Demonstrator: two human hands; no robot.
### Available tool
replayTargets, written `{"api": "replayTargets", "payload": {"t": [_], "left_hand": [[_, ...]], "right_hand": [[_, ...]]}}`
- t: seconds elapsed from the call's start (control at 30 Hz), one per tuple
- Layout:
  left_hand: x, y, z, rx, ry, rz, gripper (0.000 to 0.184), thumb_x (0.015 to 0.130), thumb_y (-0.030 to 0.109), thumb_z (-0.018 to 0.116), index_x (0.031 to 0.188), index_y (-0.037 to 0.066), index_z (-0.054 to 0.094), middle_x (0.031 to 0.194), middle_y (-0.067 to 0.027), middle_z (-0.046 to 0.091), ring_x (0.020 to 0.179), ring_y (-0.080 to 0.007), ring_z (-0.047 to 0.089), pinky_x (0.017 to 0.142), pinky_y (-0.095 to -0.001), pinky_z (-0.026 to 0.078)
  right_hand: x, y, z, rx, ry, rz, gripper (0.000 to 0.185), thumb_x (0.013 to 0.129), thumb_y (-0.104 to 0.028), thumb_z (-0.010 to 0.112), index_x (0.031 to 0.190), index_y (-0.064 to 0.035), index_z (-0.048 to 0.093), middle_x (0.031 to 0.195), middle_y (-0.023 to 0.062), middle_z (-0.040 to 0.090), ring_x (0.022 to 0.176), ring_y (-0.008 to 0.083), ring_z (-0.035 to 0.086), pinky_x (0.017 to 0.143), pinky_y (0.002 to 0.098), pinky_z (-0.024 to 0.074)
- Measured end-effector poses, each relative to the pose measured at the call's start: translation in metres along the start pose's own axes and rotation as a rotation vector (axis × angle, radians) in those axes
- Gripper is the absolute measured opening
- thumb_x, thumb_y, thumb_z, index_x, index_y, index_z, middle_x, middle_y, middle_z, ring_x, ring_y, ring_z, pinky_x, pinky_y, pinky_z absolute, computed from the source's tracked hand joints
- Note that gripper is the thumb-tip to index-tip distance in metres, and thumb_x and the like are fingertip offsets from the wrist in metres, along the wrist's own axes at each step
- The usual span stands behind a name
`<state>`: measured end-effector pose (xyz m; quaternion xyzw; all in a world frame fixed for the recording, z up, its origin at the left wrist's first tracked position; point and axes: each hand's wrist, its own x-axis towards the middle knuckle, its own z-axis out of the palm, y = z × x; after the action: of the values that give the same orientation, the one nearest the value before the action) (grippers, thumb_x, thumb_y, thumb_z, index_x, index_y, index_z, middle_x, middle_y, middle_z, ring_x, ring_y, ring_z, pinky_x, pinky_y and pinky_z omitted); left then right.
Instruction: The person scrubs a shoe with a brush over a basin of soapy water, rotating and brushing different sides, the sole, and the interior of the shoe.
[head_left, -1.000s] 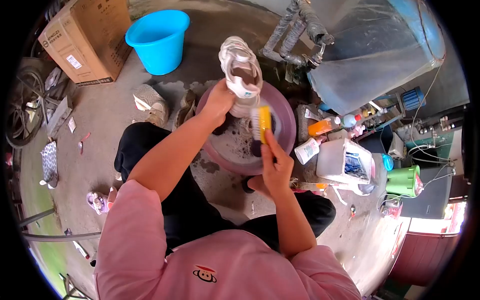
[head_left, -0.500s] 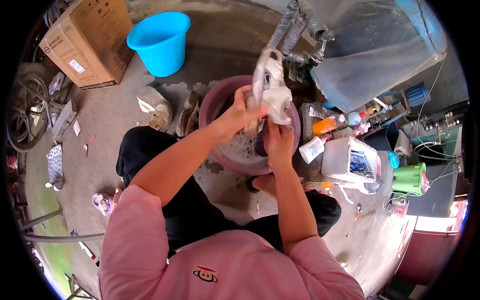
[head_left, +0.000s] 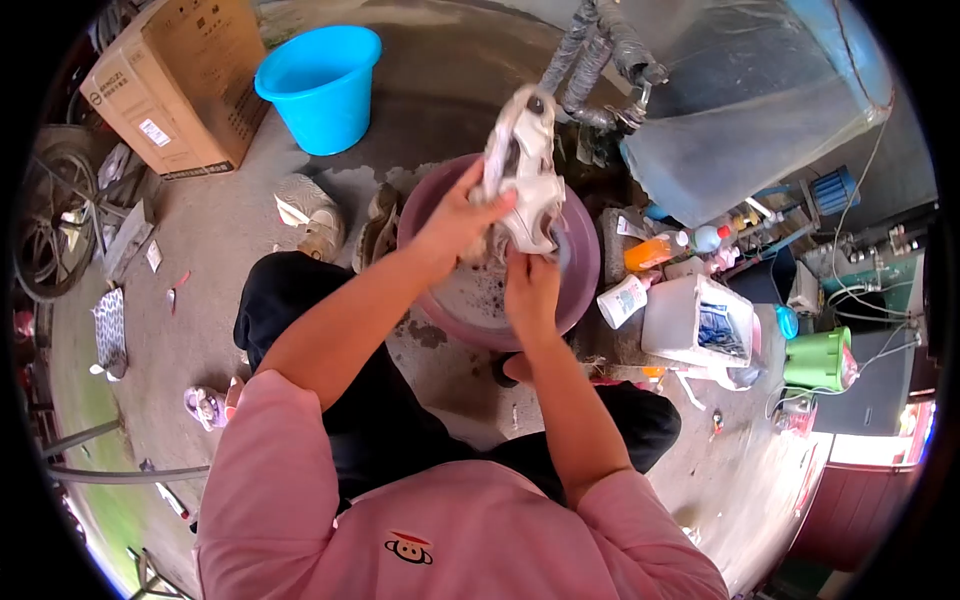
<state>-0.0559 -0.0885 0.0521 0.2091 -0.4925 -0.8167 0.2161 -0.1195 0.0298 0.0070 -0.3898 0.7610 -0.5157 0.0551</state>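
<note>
A white shoe [head_left: 540, 200] is held on its side above a pink basin [head_left: 584, 290] of soapy water. My left hand [head_left: 470, 218] grips the shoe from the left, thumb across its side. My right hand [head_left: 532, 285] is closed at the shoe's lower end; its fingertips are hidden behind the shoe, and the yellow brush cannot be made out. Dark spots and foam show on the water below.
A blue bucket [head_left: 325, 95] and a cardboard box [head_left: 175, 90] stand at the upper left. More shoes [head_left: 318, 220] lie left of the basin. Bottles [head_left: 652, 250] and a white container [head_left: 680, 320] are at the right, below wrapped pipes [head_left: 590, 75].
The shoe was upright in my left hand, with the yellow brush in my right. It has since been turned on its side, and my right hand has moved up to its lower end.
</note>
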Motion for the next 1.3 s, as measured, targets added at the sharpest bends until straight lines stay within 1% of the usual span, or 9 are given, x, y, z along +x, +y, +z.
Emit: {"api": "replayTargets", "payload": {"t": [0.07, 0.3, 0.5, 0.73, 0.87, 1.0, 1.07, 1.17, 1.3], "left_hand": [[0.001, 0.017, -0.007, -0.294, -0.007, -0.049, 0.066, 0.080, 0.024, 0.061, 0.132, 0.009, 0.024, 0.115, -0.0119, 0.049, 0.099, -0.0190, 0.053, 0.082, -0.0320, 0.047], [-0.013, -0.014, 0.015, -0.145, -0.025, -0.023, 0.077, 0.076, 0.020, 0.067, 0.136, 0.011, 0.019, 0.121, -0.0045, 0.046, 0.111, -0.0148, 0.042, 0.095, -0.0300, 0.030], [-0.001, 0.020, -0.015, -0.357, -0.033, -0.131, 0.065, 0.079, 0.030, 0.061, 0.131, 0.010, 0.026, 0.114, -0.0082, 0.050, 0.106, -0.0179, 0.049, 0.088, -0.0369, 0.042], [-0.003, -0.025, 0.001, -0.295, 0.006, -0.172, 0.058, 0.081, 0.031, 0.059, 0.127, 0.011, 0.032, 0.117, -0.0051, 0.048, 0.106, -0.0182, 0.048, 0.087, -0.0359, 0.041], [0.009, -0.002, -0.022, -0.351, -0.047, -0.162, 0.045, 0.085, 0.034, 0.051, 0.122, 0.012, 0.036, 0.106, -0.0065, 0.054, 0.092, -0.0186, 0.057, 0.076, -0.0339, 0.048], [0.000, -0.023, -0.003, -0.253, 0.007, -0.240, 0.058, 0.082, 0.038, 0.055, 0.128, 0.014, 0.030, 0.117, -0.0061, 0.048, 0.106, -0.0190, 0.048, 0.088, -0.0377, 0.041], [-0.014, -0.028, 0.018, -0.282, 0.030, -0.230, 0.068, 0.078, 0.033, 0.062, 0.132, 0.016, 0.025, 0.124, -0.0039, 0.042, 0.114, -0.0172, 0.040, 0.093, -0.0367, 0.036], [0.001, -0.028, 0.000, -0.226, -0.036, -0.174, 0.067, 0.078, 0.029, 0.063, 0.132, 0.014, 0.026, 0.120, -0.0049, 0.046, 0.112, -0.0172, 0.043, 0.092, -0.0344, 0.036], [-0.004, 0.014, -0.008, -0.252, -0.055, -0.223, 0.067, 0.079, 0.029, 0.063, 0.132, 0.012, 0.026, 0.115, -0.0060, 0.050, 0.109, -0.0176, 0.046, 0.091, -0.0329, 0.038]], "right_hand": [[-0.024, -0.038, -0.005, 0.201, -0.096, 0.206, 0.027, 0.080, -0.009, 0.051, 0.105, 0.0019, 0.053, 0.092, 0.0178, 0.059, 0.085, 0.0260, 0.059, 0.073, 0.0347, 0.0440], [0.034, 0.001, -0.005, 0.137, 0.093, -0.018, 0.023, 0.083, -0.010, 0.051, 0.103, 0.0022, 0.054, 0.088, 0.0126, 0.062, 0.084, 0.0232, 0.058, 0.072, 0.0311, 0.0430], [-0.033, -0.039, -0.012, 0.129, -0.161, 0.118, 0.023, 0.080, -0.008, 0.052, 0.100, 0.0031, 0.054, 0.077, 0.0236, 0.056, 0.068, 0.0378, 0.057, 0.060, 0.0369, 0.0459], [0.024, -0.004, -0.011, -0.275, -0.040, -0.164, 0.018, 0.081, -0.013, 0.050, 0.089, 0.0014, 0.058, 0.077, 0.0232, 0.058, 0.071, 0.0419, 0.054, 0.062, 0.0430, 0.0422], [-0.026, -0.039, -0.013, 0.086, -0.152, 0.114, 0.022, 0.083, -0.017, 0.050, 0.090, 0.0018, 0.057, 0.077, 0.0232, 0.057, 0.070, 0.0379, 0.057, 0.059, 0.0400, 0.0438], [0.012, -0.017, -0.024, -0.299, -0.249, 0.087, 0.023, 0.084, -0.019, 0.051, 0.093, 0.0016, 0.057, 0.078, 0.0238, 0.057, 0.073, 0.0370, 0.058, 0.061, 0.0382, 0.0449], [0.033, 0.002, -0.020, -0.179, -0.114, 0.110, 0.023, 0.083, -0.018, 0.051, 0.092, 0.0025, 0.057, 0.077, 0.0226, 0.059, 0.073, 0.0369, 0.058, 0.061, 0.0375, 0.0450], [0.025, 0.001, -0.010, -0.246, 0.082, -0.269, 0.022, 0.082, -0.016, 0.051, 0.091, 0.0033, 0.057, 0.079, 0.0213, 0.060, 0.074, 0.0378, 0.058, 0.062, 0.0369, 0.0453], [-0.013, -0.035, -0.020, 0.059, -0.108, 0.074, 0.020, 0.078, -0.009, 0.052, 0.093, 0.0029, 0.057, 0.075, 0.0235, 0.057, 0.067, 0.0363, 0.059, 0.057, 0.0374, 0.0465]]}}
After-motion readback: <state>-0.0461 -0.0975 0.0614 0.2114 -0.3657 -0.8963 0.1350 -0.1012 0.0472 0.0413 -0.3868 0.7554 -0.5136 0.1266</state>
